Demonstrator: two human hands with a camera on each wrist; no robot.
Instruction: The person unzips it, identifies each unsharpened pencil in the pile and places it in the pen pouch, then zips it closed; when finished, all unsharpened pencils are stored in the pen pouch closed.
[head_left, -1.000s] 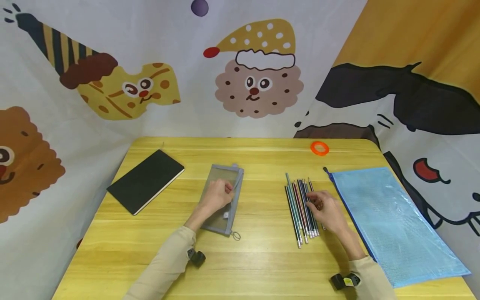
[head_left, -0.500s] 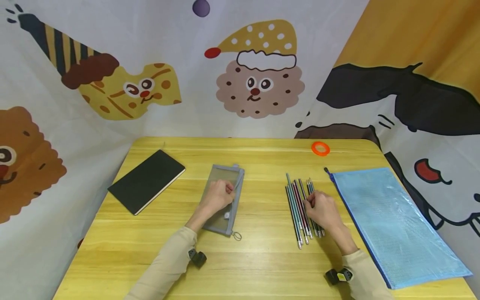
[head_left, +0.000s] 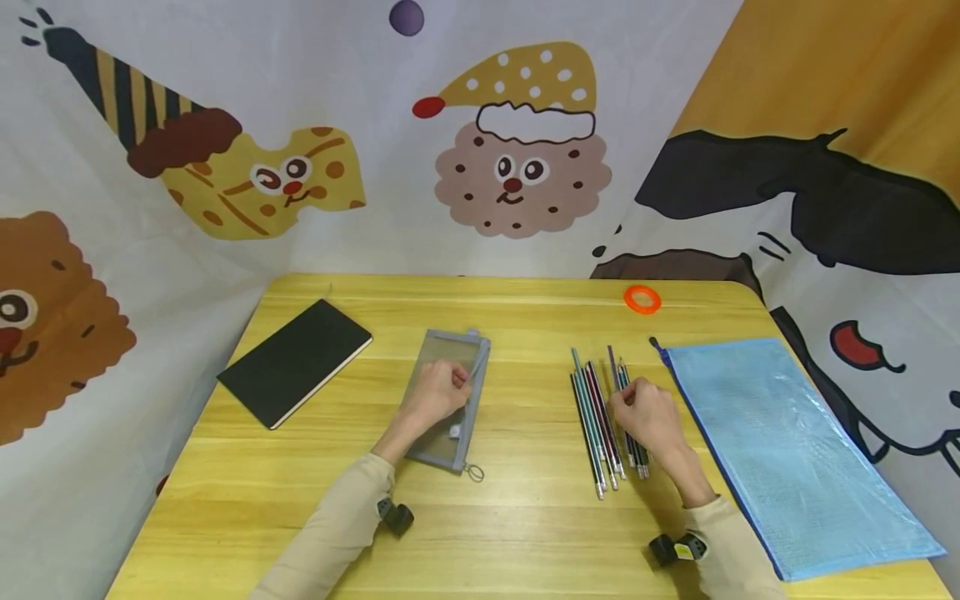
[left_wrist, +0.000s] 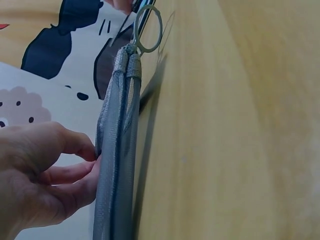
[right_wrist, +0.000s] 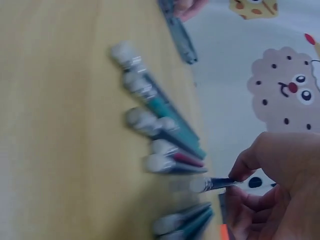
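Note:
In the head view, my left hand [head_left: 435, 392] pinches the zipper edge of a grey mesh pencil case [head_left: 447, 346] lying on the table. The left wrist view shows thumb and fingers at the edge of this case [left_wrist: 114, 155], its ring pull at the far end. My right hand [head_left: 651, 418] pinches a dark pencil [right_wrist: 216, 183] between thumb and fingertip, eraser end toward the person; its tip points away in the head view. To the left of that hand lies a row of pencils [head_left: 596, 421] with white erasers, and a few more pencils [head_left: 636, 454] lie partly beneath it.
A black notebook [head_left: 296, 362] lies at the left of the wooden table [head_left: 525, 533]. On the right is a blue mesh zip bag [head_left: 795, 458]. An orange ring [head_left: 642, 300] sits near the back edge, in front of a cartoon-printed curtain [head_left: 525, 258].
My right hand has drawn one pencil apart from the right-hand group and shifted it slightly away from the person, leaving a gap between pencil groups. My left hand stays at the pencil case.

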